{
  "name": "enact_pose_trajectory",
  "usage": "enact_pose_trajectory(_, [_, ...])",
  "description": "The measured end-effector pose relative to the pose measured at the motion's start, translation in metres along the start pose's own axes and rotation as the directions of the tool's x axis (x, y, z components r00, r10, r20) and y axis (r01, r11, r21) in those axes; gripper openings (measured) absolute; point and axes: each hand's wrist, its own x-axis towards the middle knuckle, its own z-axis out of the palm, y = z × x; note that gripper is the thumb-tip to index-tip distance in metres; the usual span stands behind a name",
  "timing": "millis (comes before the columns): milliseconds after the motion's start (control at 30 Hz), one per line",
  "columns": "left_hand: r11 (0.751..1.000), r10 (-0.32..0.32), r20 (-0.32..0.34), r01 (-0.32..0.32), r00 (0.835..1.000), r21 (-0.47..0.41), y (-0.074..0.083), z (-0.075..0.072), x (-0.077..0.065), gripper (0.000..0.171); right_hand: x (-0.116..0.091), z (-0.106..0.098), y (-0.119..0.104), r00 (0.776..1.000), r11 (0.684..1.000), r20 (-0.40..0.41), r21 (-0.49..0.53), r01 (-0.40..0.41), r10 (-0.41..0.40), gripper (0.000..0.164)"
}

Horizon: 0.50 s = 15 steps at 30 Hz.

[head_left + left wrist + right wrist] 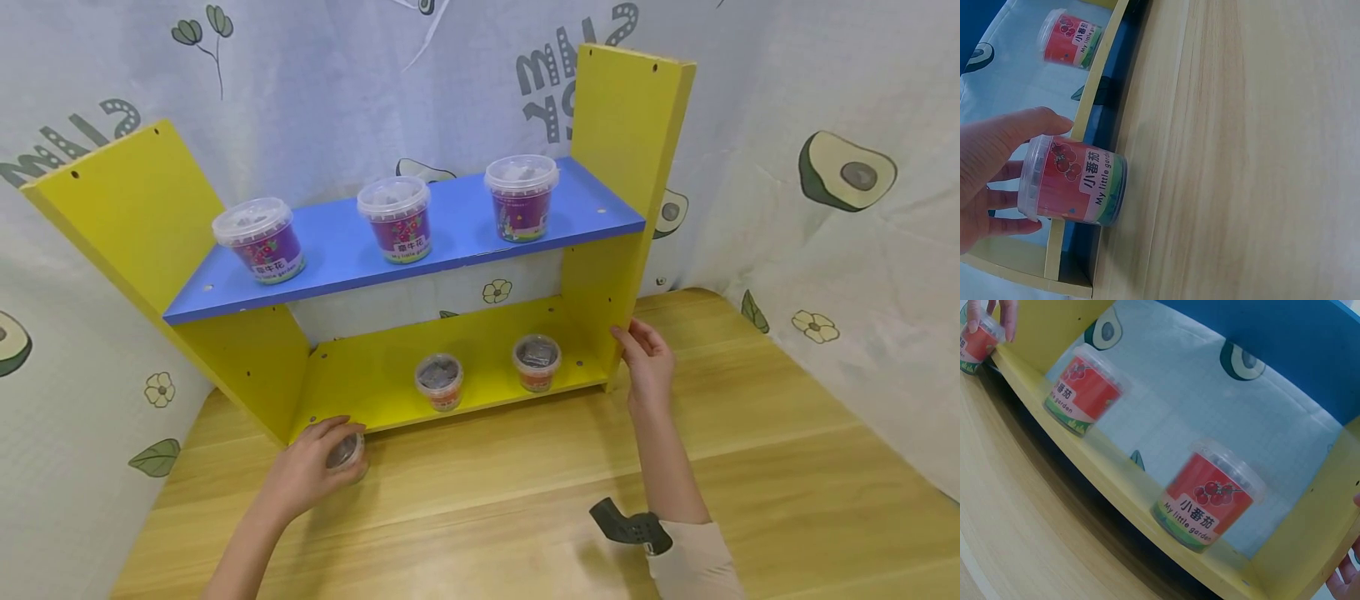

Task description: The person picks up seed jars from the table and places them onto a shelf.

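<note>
At the shelf's lower left corner, my left hand [311, 467] grips a clear plastic tub with a red tomato label [1079, 178] round its lid. The tub is just in front of the bottom board's edge. My right hand [651, 367] holds the front edge of the yellow right side panel [626, 117], its fingers partly hidden behind it. On the yellow bottom board [375, 367] stand two matching tubs, a middle one [440, 383] and a right one [537, 363]. Three purple-labelled tubs, left [262, 242], middle [397, 221] and right [522, 200], stand on the blue board [322, 212].
The shelf stands on a wood-grain table [480, 508]. Behind it and along both sides hangs a pale cloth [787, 75] with avocado and flower prints. A black strap mount [633, 529] sits on the right forearm, by a light sleeve [693, 558].
</note>
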Motion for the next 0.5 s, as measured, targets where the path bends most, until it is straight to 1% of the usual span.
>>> enact_pose_trajectory(500, [1.000, -0.001, 0.007, 0.002, 1.000, -0.022, -0.0024, 0.0003, 0.0004, 0.042, -0.0012, 0.0005, -0.0009, 1.000, 1.000, -0.004, -0.013, -0.011, 0.011, 0.015])
